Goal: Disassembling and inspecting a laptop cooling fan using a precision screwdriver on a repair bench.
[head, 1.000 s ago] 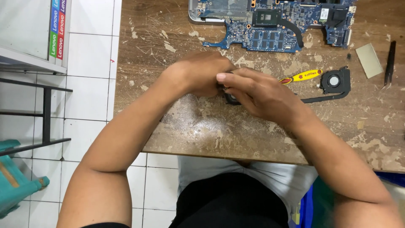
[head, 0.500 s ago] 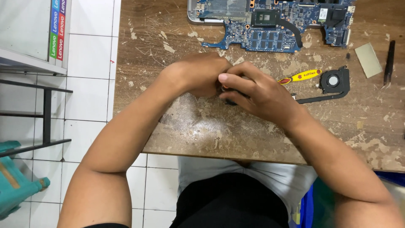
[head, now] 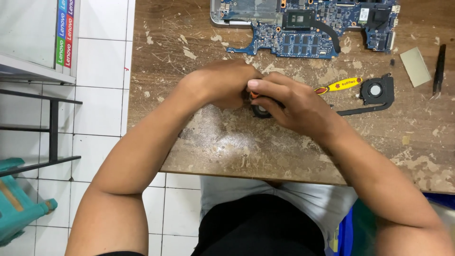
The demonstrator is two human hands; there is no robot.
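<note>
A small dark round part point(head: 260, 112), mostly hidden, lies on the worn wooden table point(head: 227, 142) between both hands; the left hand point(head: 222, 83) and right hand point(head: 289, 102) meet over it, fingers curled together around it. To the right lie a yellow-handled screwdriver point(head: 341, 86) and a black cooling fan point(head: 377, 90); a blue circuit board point(head: 303, 28) lies beyond.

The wooden table point(head: 204, 142) looks rough and scratched, its pale coating flaking off in patches. The circuit board point(head: 303, 28) is matt blue; the screwdriver point(head: 340, 86) has a glossy yellow plastic handle, the fan point(head: 377, 90) matt black plastic
</note>
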